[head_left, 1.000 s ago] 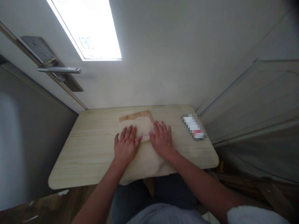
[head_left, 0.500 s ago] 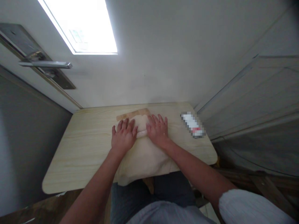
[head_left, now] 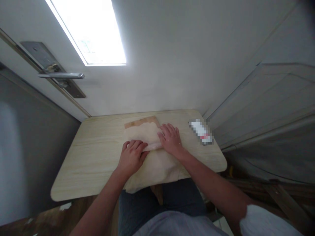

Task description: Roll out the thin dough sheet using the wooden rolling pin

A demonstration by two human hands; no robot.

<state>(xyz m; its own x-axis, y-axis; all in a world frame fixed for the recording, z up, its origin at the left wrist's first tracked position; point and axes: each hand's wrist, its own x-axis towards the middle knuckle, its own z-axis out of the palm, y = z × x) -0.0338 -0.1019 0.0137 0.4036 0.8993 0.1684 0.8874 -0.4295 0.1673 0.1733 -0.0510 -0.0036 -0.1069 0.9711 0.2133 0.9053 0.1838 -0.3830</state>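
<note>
A pale dough sheet (head_left: 141, 131) with a wavy far edge lies over a wooden board (head_left: 140, 122), and its near part (head_left: 157, 168) reaches the table's front edge. Across it runs a pale rod, seemingly a rolling pin (head_left: 153, 146); its two ends are hidden under my hands. My left hand (head_left: 133, 155) curls over the left end, fingers bent and thumb on the near side. At the right end, my right hand (head_left: 171, 139) rests with its fingers stretched forward over the rod and the sheet's right side.
The light wood table (head_left: 93, 157) stands against a white door with a metal handle (head_left: 61, 75). To the right on the table is a blurred-out phone-like object (head_left: 201, 131). A grey wall panel (head_left: 275, 131) borders the right side.
Both hands and the rod have come back toward me, uncovering more of the sheet's far part. My left fingers, spread flat before, are now bent. The camera view has shifted slightly.
</note>
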